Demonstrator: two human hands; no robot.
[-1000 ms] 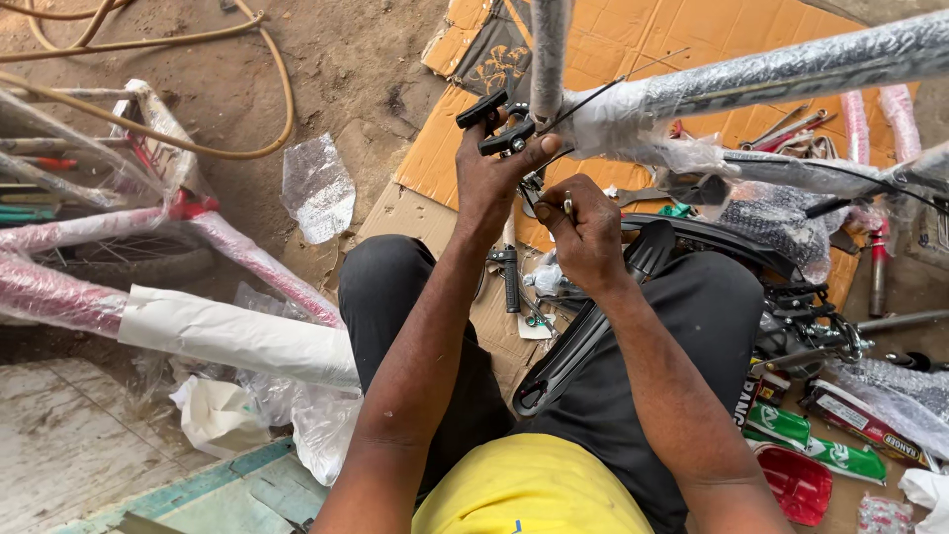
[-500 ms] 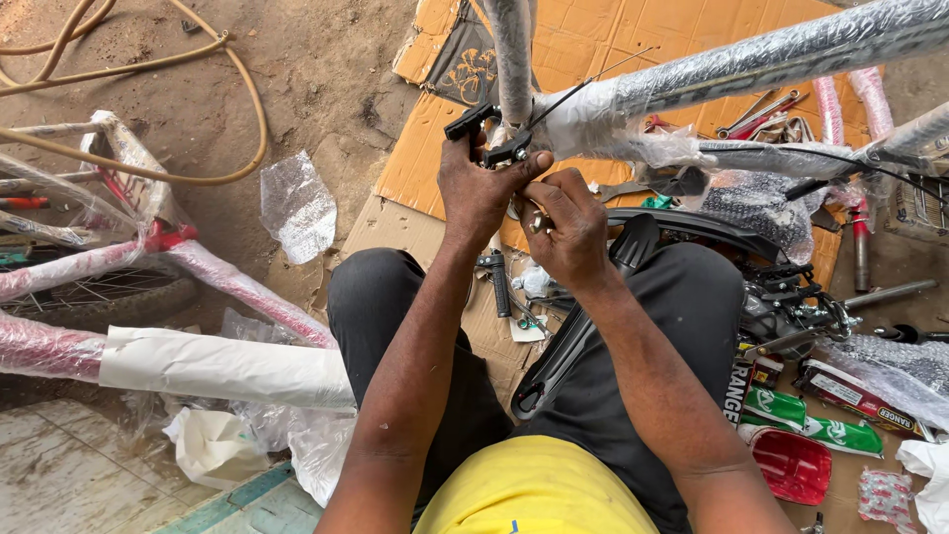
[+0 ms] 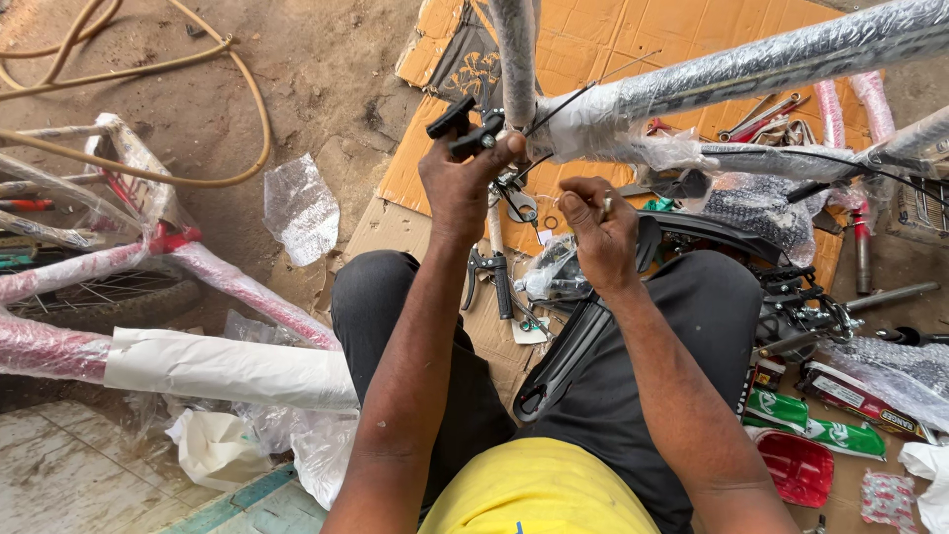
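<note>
Both hands on wrapped bike frame (image 3: 692,84).
Left hand (image 3: 463,183) grip closed on black brake caliper (image 3: 465,127); right hand (image 3: 601,229) pinches a small metal part (image 3: 605,205).

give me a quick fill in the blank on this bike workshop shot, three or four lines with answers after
1. The left hand grips a ____ brake part on the wrapped bike frame.
2. The right hand pinches a small ____ piece.
3. The person wears a ____ shirt.
4. Under the frame lies flattened ____ on the ground.

Missing words: black; metal; yellow; cardboard
</note>
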